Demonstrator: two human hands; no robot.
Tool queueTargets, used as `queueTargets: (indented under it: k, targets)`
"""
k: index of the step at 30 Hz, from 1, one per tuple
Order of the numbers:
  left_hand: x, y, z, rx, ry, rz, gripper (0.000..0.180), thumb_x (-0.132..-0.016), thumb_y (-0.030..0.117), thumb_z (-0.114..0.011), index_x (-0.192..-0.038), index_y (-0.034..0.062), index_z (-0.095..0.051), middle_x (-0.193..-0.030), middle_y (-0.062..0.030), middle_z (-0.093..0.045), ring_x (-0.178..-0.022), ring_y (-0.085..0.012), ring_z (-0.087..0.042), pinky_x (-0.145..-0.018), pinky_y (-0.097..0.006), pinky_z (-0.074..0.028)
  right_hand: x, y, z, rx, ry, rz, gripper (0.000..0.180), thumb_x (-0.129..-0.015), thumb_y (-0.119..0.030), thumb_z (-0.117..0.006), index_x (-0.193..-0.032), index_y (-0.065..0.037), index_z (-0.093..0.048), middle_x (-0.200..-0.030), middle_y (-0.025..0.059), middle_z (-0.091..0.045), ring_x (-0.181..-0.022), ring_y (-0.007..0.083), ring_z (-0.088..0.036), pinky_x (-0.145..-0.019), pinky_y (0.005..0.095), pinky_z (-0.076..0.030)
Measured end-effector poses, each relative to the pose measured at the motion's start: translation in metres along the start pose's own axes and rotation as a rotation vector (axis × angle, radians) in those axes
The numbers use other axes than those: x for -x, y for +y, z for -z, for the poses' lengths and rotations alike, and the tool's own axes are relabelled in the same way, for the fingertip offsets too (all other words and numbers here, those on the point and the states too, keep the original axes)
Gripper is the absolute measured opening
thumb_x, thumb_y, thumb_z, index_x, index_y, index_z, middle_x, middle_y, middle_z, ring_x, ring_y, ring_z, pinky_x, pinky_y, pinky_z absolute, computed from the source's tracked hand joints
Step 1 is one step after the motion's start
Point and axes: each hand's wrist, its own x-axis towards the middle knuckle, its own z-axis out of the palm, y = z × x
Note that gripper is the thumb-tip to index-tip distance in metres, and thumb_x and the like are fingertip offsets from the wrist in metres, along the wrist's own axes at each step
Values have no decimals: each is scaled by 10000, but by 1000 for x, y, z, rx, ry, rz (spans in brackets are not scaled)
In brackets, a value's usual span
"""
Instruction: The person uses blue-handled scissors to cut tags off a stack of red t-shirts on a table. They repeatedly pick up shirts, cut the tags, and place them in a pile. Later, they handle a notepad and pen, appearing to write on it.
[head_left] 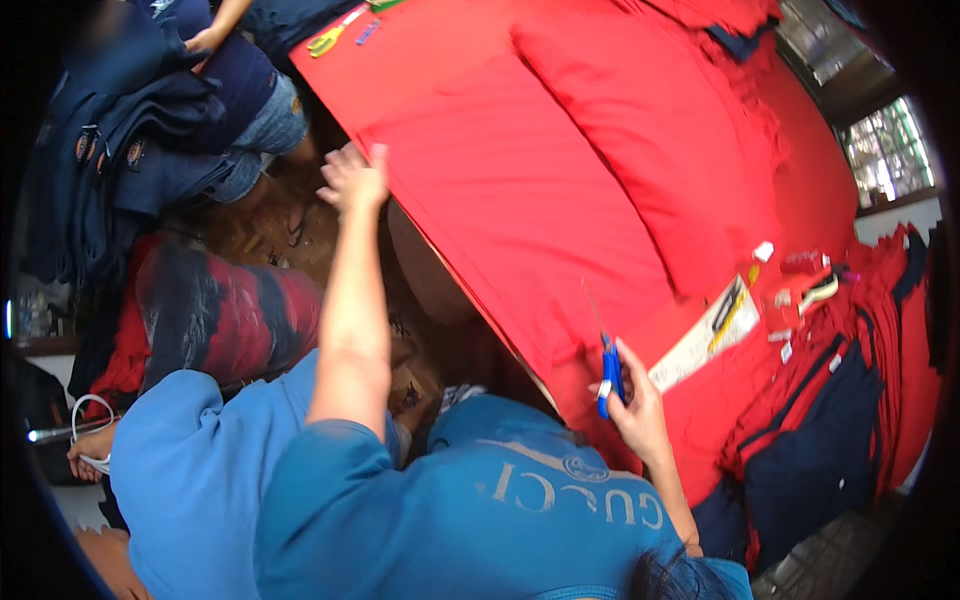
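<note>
My left hand [355,180] is open, its fingers spread, at the left edge of the red cloth [440,170] laid over the work table. Closer to my body, my right hand [640,410] is closed around a pair of small scissors with blue handles [610,378], tips pointing away from me over the cloth. A thick folded fold of red fabric [640,130] lies across the far right of the table. Beside my right hand is a long pale paper strip [705,340] with dark and yellow tools on it.
Yellow-handled scissors [325,42] lie at the table's far left corner. At the right are piles of red and navy garments [815,450] and small tools. Another person in denim shorts [275,120] stands far left by a stack of navy garments [125,140]. A striped cloth bundle [225,310] sits left.
</note>
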Motion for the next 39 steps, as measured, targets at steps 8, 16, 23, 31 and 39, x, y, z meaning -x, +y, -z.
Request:
queueTargets:
  k: [8,16,23,31,39]
  targets:
    - [-48,-48,-24,311,288,-233,609,-987,393,-388,-1394,-59,-364,-1469,-297,-305,-1365,-421,-302,-1130,-467,-255,-21,-6,-31,413,34,361,684,-789,15,-640,-1423,-69,-397,-1078,192,-559,-927,318,-611,-809,373,-498]
    - [-36,4,-5,179,15,-195,699,-933,606,-393,-1455,140,-385,-1546,-197,-238,-1400,-397,-267,-1127,-523,-232,-30,11,-52,598,-66,356,648,-765,38,-630,-1377,-80,-450,-944,171,-531,-869,344,-568,-773,412,-487]
    - [-20,21,14,-11,198,-251,547,-885,498,-579,-1246,87,-562,-1367,-185,-498,-1262,-407,-439,-962,-552,-422,-32,-15,-25,460,-16,287,553,-824,-2,-596,-1356,-89,-473,-1045,206,-609,-911,387,-626,-782,423,-516]
    - [-14,224,110,1634,-896,-356,465,-954,156,-572,-1329,-35,-373,-1265,-157,-547,-1118,-251,-579,-988,-429,-451,-101,-63,150,23,419,386,612,-803,85,-521,-1390,-76,-462,-997,11,-579,-827,83,-566,-689,208,-467]
    - [-6,313,60,756,-420,-921,575,-918,232,-590,-1414,23,-389,-1502,-149,-337,-1376,-311,-341,-1102,-451,-324,-112,-54,248,131,903,466,534,-919,71,-447,-1436,-46,-378,-878,23,-542,-735,83,-549,-649,222,-486]
